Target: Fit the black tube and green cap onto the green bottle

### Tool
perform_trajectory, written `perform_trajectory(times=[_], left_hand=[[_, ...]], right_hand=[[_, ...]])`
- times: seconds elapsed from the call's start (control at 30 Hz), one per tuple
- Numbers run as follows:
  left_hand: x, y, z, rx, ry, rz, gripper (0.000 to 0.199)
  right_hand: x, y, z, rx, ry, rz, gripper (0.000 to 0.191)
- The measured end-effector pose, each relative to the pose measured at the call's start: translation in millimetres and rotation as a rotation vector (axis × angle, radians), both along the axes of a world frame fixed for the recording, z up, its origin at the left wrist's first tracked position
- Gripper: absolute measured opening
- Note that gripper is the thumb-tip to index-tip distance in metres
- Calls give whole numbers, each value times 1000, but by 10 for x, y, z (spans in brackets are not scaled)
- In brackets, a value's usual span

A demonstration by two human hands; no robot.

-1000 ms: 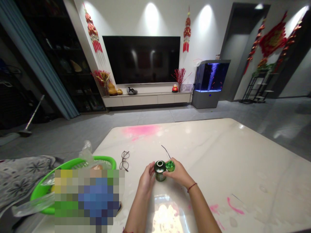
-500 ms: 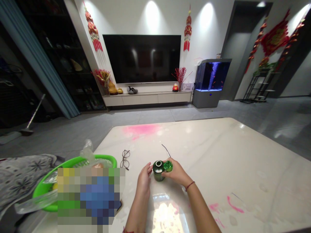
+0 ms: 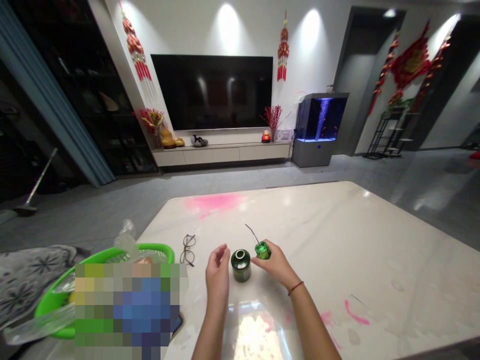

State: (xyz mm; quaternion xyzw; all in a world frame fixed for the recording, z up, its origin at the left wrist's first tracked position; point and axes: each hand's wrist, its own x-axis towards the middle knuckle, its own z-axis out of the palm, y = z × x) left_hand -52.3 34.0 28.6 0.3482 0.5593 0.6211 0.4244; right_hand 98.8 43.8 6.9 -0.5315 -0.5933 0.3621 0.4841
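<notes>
A dark green glass bottle (image 3: pixel 241 269) with a pale ring at its narrow mouth stands upright on the table. To its left, my left hand (image 3: pixel 218 264) is open, fingers slightly curled, apart from the glass and holding nothing. My right hand (image 3: pixel 276 264), just right of the bottle, is closed around a shiny green artificial flower (image 3: pixel 263 250). A thin dark stem (image 3: pixel 252 233) sticks out beyond the flower toward the far side of the table; where the two join is hard to see.
Eyeglasses (image 3: pixel 188 250) lie left of my hands. A green basket (image 3: pixel 155 246) with plastic bags, partly pixelated, stands at the left; beside it a dark phone-like edge (image 3: pixel 177 324) shows. Pink stains (image 3: pixel 215 201) mark the marble table (image 3: pixel 318 225).
My right hand has moved off the bottle to the right with the flower. My left hand has drawn slightly away to the left. The bottle stays standing.
</notes>
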Motion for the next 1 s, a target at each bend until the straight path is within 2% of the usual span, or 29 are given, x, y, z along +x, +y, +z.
perform_trajectory(times=[0.07,0.17,0.27,0.33,0.57,0.7,0.87,1.0], left_hand=[[55,-52,81,81,111,-73,23],[140,-121,160,82,246,-220,24],[191,-153,168,68,268,-338,28],[199,-152,153,68,239,-371,31],[192,-117,108,59,194,-370,26],[179,-111,93,94,309,-359,25],[132,-106,97,188,475,-353,27],[122,-108,103,197,471,-348,30]], right_hand=[[0,-48,46,1,0,52,21],[11,-133,115,-28,14,164,23],[20,-196,148,-62,54,236,29],[21,-217,152,-87,67,268,31],[6,-225,169,-82,63,361,28],[23,-207,153,-89,97,322,27],[94,-170,143,-94,262,332,34],[157,-187,209,-100,350,355,39]])
